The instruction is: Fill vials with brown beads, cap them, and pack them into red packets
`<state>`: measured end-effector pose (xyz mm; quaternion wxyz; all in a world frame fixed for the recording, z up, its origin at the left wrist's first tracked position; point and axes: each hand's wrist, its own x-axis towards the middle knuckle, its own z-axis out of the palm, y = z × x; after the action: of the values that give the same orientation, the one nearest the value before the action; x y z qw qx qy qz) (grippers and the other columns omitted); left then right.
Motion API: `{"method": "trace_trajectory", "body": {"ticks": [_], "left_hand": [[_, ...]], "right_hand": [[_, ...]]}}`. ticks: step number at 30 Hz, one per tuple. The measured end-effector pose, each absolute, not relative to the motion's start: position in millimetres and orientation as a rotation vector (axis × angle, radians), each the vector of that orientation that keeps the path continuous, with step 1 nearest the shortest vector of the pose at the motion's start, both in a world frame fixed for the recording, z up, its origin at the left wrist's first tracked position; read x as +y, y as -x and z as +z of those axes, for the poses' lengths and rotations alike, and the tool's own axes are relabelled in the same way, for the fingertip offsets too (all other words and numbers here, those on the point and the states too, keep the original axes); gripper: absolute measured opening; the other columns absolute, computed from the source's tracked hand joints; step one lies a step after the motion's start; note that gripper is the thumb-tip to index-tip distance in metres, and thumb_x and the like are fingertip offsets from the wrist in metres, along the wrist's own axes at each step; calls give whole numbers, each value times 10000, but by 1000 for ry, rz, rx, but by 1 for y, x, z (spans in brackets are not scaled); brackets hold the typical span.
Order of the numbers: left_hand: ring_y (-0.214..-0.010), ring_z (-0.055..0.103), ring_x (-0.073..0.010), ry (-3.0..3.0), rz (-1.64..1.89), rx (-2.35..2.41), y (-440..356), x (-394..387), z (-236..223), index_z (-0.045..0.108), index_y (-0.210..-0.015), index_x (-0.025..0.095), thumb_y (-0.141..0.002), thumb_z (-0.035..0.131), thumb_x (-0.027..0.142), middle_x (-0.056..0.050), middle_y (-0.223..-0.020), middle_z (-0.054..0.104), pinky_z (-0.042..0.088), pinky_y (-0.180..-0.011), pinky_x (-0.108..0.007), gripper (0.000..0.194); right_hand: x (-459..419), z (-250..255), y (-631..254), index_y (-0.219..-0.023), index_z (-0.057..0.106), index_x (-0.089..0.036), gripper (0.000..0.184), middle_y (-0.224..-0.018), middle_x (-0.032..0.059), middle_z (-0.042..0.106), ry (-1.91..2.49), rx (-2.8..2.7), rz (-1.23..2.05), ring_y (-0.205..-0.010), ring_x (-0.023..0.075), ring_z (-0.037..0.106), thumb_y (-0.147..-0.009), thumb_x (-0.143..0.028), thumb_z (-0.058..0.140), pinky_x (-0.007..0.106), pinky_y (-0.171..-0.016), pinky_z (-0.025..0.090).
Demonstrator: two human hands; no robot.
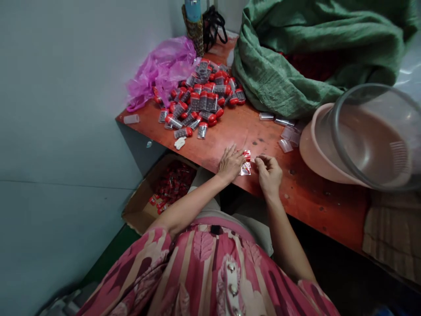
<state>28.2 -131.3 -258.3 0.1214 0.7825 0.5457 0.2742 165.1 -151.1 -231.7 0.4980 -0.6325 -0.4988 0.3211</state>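
My left hand [231, 163] lies flat on the red tabletop with its fingers stretched out. Its fingertips touch a small shiny red-and-silver packet or label [246, 169], which the hand partly covers. Just right of that piece, my right hand [270, 173] has thumb and forefinger pinched together near its edge. Whatever sits in that pinch is too small to make out. Beyond both hands is a heap of small red-capped clear plastic containers [204, 101] with dark contents or backs. A crumpled white scrap [180, 143] rests near the table's front edge.
A pink plastic bag [167, 66] is behind the heap. The large green sack [272, 83] stands at the back right. Clear plastic sleeves [285, 145] lie beside a pink basin [317, 153] with a clear tub. Below left, a cardboard box [136, 213] holds red pieces.
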Motion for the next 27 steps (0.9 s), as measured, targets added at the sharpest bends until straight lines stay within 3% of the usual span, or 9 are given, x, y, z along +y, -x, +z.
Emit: {"method": "trace_trajectory", "body": {"ticks": [2, 6, 10, 13, 16, 18, 22, 25, 27], "left_hand": [[-1293, 359, -237, -2243, 904, 1573, -28, -133, -258, 665, -934, 186, -880, 419, 240, -64, -1232, 581, 256, -1076, -485, 258], [-1281, 382, -230, -2104, 1141, 1478, -23, -140, -252, 650, -989, 186, -874, 419, 218, -76, -1234, 578, 276, -1070, -464, 260], [-1217, 452, -248, -1636, 1374, 1418, -4, -150, -240, 583, -1131, 181, -791, 569, 342, -112, -1265, 541, 359, -1015, -412, 376], [-903, 617, -215, -1148, 1334, 1275, 18, -157, -233, 662, -943, 154, -762, 569, 450, -80, -959, 664, 476, -855, -366, 359], [-654, 604, -143, -759, 1282, 1090, 42, -163, -231, 665, -662, 122, -668, 654, 462, -26, -682, 628, 522, -710, -326, 340], [-612, 593, -121, -566, 1317, 1061, 57, -168, -230, 661, -623, 108, -592, 726, 418, -25, -646, 625, 526, -664, -298, 319], [-614, 608, -120, -336, 1395, 1071, 80, -178, -231, 677, -659, 87, -555, 771, 345, -63, -675, 666, 525, -641, -273, 293], [-585, 609, -112, -172, 1455, 1061, 90, -182, -231, 653, -628, 92, -538, 789, 288, -56, -648, 666, 525, -609, -253, 255], [-564, 607, -105, -81, 1494, 1037, 94, -182, -231, 629, -604, 95, -548, 786, 248, -43, -628, 657, 523, -583, -238, 226]], "right_hand": [[-145, -233, -163, -932, 614, -164, 371, -877, 65, 669, 1588, -1256, 750, -772, 174, 626, -692, -446, 645, 322, -715, 498], [-134, -232, -153, -996, 574, -175, 418, -757, 7, 658, 1412, -1183, 1099, -662, 141, 621, -660, -395, 690, 293, -654, 501], [-126, -221, -136, -944, 581, -186, 366, -689, -42, 627, 1241, -1079, 1217, -595, 89, 592, -628, -299, 729, 227, -616, 481], [-118, -211, -119, -943, 582, -188, 401, -634, -47, 619, 1214, -1174, 1367, -549, 85, 574, -594, -290, 752, 204, -563, 454], [-104, -206, -96, -916, 593, -180, 400, -617, -33, 622, 1259, -1385, 1461, -504, 94, 551, -594, -364, 744, 213, -522, 435], [-90, -206, -76, -815, 605, -165, 344, -615, -4, 625, 1364, -1556, 1348, -501, 110, 549, -663, -468, 663, 229, -514, 428], [-56, -208, -30, -579, 576, -164, 477, -592, 93, 628, 1667, -2006, 809, -636, 213, 608, -780, -575, 442, 308, -612, 440], [-39, -212, -2, -598, 609, -164, 420, -677, 151, 659, 1788, -2185, 569, -747, 274, 621, -743, -539, 491, 348, -676, 439], [-33, -216, 7, -626, 632, -164, 332, -690, 143, 666, 1783, -2212, 585, -743, 267, 622, -693, -481, 557, 338, -672, 444]]}}
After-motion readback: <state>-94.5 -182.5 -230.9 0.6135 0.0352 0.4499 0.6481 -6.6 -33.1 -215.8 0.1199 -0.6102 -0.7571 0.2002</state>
